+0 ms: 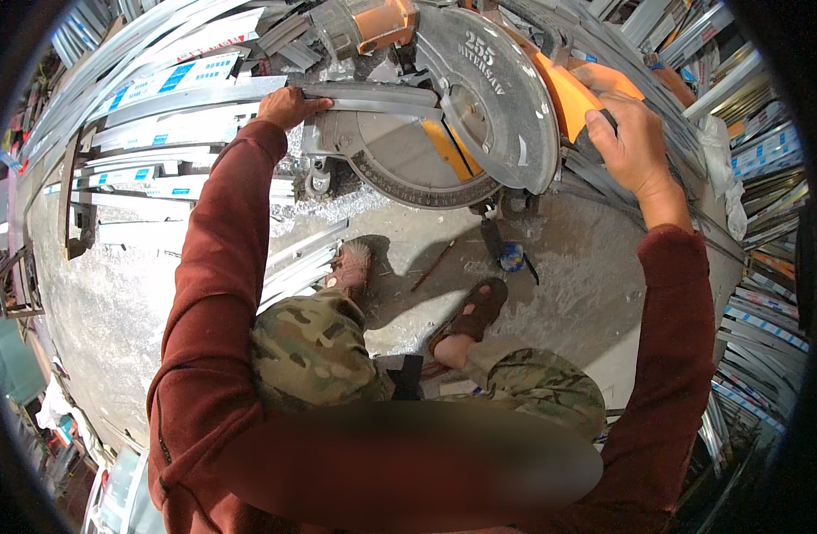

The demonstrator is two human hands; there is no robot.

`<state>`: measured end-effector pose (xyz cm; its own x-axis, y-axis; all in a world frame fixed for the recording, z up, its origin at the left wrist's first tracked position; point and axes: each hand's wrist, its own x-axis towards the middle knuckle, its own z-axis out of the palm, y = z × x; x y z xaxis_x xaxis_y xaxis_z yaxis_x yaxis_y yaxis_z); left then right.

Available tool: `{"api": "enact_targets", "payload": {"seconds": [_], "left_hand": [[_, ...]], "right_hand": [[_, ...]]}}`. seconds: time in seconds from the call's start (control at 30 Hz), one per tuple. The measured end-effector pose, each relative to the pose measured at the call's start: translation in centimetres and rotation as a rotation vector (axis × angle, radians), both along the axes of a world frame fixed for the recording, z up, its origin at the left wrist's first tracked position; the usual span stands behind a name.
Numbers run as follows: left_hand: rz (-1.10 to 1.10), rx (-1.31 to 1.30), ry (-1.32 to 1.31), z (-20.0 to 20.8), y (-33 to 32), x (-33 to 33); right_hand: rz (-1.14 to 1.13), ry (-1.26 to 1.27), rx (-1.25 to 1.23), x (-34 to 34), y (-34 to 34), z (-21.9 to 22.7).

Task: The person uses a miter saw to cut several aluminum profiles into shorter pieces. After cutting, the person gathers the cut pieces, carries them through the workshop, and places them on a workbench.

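A miter saw (382, 147) with a round graduated base stands in front of me. Its translucent blade guard (480, 89) hangs low over the right part of the base. My right hand (635, 147) is closed round the orange saw handle (564, 93) at the upper right. Across the back of the base lies a long silvery metal profile (386, 107), running off to the left. My left hand (288, 109) grips it just left of the base, thumb stretched along it toward the guard. The blade is largely behind the guard, so its contact with the profile cannot be made out.
Long metal profiles (173, 138) lie stacked at the left, and more bundled profiles (764, 311) line the right side. On the concrete floor (408, 236) near my feet lie a small blue round object (512, 257) and a thin stick (433, 265). Metal scraps are scattered behind the saw.
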<state>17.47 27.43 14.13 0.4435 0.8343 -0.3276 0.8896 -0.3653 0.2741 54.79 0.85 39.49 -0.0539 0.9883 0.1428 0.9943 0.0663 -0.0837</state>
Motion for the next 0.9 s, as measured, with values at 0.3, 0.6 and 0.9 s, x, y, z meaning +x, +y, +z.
{"api": "enact_targets", "payload": {"seconds": [0.3, 0.6, 0.9], "left_hand": [[0.001, -0.003, -0.027, -0.4, 0.1, -0.4], [0.034, -0.086, -0.005, -0.8, 0.7, -0.5], [0.073, -0.114, 0.014, 0.6, -0.1, 0.3]], "right_hand": [[0.068, 0.076, 0.108, -0.2, -1.2, -2.2], [0.094, 0.074, 0.135, 0.2, -2.5, -4.2], [0.110, 0.094, 0.193, 0.3, -2.9, -5.1]]}}
